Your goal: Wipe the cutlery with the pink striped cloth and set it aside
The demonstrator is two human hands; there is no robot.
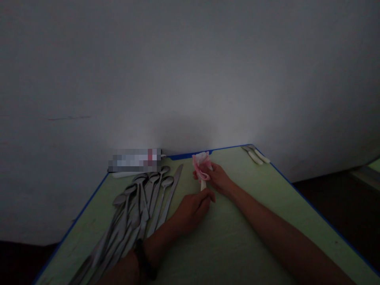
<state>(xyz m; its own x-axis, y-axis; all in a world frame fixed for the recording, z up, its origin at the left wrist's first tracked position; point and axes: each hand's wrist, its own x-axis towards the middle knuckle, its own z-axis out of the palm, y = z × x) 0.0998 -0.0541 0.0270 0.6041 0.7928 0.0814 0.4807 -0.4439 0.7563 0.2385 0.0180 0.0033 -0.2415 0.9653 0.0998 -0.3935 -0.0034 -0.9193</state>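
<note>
My left hand (192, 209) is closed around the lower end of a white-handled utensil (203, 185) near the middle of the green table (237, 237). My right hand (218, 178) grips a pink cloth (201, 164) wrapped round the upper part of that same utensil. The utensil's head is hidden inside the cloth, so I cannot say what kind it is.
A heap of several metal spoons and knives (133, 213) lies to the left of my hands. Two white-handled utensils (255, 154) rest at the table's far right corner. A long package (135, 160) sits at the far edge against the grey wall. The table has a blue rim.
</note>
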